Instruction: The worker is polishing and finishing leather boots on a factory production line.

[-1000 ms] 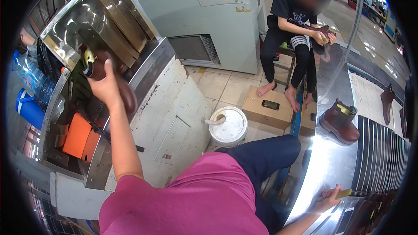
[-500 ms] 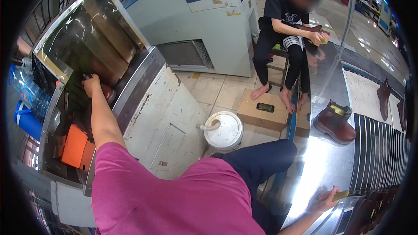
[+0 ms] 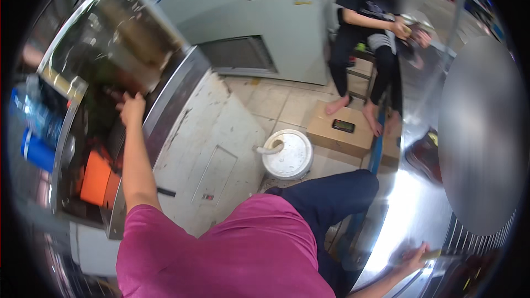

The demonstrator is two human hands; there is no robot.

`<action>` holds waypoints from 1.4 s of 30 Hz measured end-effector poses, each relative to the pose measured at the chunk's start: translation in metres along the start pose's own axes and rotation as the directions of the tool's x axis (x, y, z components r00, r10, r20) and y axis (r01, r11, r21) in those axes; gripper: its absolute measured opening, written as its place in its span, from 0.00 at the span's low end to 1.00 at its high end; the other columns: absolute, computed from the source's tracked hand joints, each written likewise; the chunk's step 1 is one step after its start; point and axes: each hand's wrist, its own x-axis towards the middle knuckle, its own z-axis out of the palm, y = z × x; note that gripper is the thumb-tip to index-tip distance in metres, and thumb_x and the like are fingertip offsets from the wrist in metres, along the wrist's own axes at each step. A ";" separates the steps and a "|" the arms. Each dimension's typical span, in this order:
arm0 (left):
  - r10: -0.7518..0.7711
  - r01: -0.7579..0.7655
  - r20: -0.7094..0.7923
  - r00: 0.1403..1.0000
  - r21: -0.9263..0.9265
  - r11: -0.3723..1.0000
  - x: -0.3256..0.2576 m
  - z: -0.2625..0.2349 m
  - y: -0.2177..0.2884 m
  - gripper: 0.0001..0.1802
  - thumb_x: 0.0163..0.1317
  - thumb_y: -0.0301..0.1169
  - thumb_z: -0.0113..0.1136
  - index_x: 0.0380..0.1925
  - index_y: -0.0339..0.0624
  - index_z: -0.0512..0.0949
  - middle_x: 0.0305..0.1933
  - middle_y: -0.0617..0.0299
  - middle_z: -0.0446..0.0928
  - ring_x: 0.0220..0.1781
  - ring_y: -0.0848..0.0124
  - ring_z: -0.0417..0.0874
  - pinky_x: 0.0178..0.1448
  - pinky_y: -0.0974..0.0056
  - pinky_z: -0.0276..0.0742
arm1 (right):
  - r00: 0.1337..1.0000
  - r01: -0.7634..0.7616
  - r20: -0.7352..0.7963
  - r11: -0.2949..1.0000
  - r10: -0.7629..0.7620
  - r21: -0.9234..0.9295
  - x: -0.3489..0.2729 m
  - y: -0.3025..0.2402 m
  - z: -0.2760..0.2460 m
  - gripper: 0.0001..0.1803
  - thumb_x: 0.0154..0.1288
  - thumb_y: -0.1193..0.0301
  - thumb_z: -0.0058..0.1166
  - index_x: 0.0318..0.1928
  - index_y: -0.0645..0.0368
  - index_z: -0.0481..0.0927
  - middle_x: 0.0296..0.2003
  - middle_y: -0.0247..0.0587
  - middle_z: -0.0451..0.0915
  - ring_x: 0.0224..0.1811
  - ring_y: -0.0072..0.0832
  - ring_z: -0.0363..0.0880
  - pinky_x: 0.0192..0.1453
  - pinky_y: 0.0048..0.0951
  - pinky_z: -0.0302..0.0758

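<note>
My left hand (image 3: 132, 110) reaches into the open-fronted metal cabinet (image 3: 176, 83) on the left. Its fingers look spread, though motion smears them. Just beyond the fingertips is a dark reddish-brown thing (image 3: 114, 95), too blurred to name. My right hand (image 3: 415, 258) is low over the shiny metal worktop (image 3: 386, 226) on the right, closed around a small flat yellowish pad (image 3: 433, 255). Farther along the worktop a brown ankle boot (image 3: 424, 157) stands partly covered by a grey blurred patch.
An orange box (image 3: 99, 182) sits inside the cabinet. A white lidded bucket (image 3: 287, 157) with a hose stands on the floor. Beyond it, a seated person (image 3: 367, 27) rests bare feet on a cardboard box (image 3: 337, 132) carrying a phone (image 3: 343, 126). Dark footwear (image 3: 469, 276) lies at lower right.
My left hand has shifted right, and its fingers now look more spread. The brown boot that showed beside it is no longer distinct. A grey blurred patch now covers part of the right side.
</note>
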 end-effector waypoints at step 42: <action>0.651 0.428 -0.197 -0.733 -0.878 0.216 -0.641 -0.111 0.353 0.55 0.53 0.29 0.80 0.78 0.42 0.58 0.78 0.47 0.65 0.59 0.57 0.86 0.53 0.63 0.87 | 0.993 0.002 -0.119 0.985 0.018 0.171 -0.015 -0.024 0.012 0.16 0.70 0.63 0.63 0.47 0.62 0.79 0.18 0.26 0.69 0.15 0.16 0.65 0.21 0.23 0.62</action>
